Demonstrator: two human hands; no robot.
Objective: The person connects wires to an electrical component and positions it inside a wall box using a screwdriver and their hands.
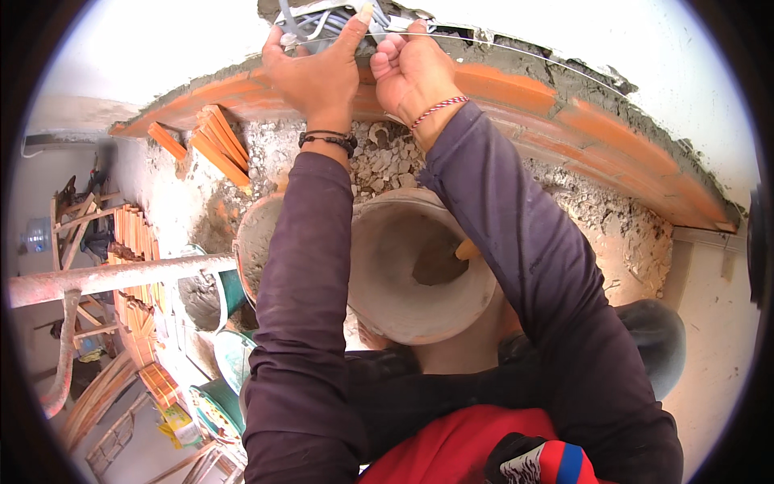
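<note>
At the top, my left hand [322, 77] grips a bundle of grey cables [310, 24] at a cavity in the white wall, above a band of orange bricks and grey mortar [516, 93]. My right hand [415, 77] is beside it, fingers curled, thumb raised against a pale piece whose shape I cannot make out. A thin white string [532, 58] runs across the wall by both hands. Below, between my forearms, a mortar-stained bucket [415, 319] holds a little grey mix and a tool with a wooden handle [464, 248].
Loose bricks [218, 141] lean at the wall's foot beside rubble [387, 161]. At the left are more buckets [226, 355], stacked bricks [137, 234], timber [72, 234] and a paint-spattered metal bar [145, 270] crossing at waist height.
</note>
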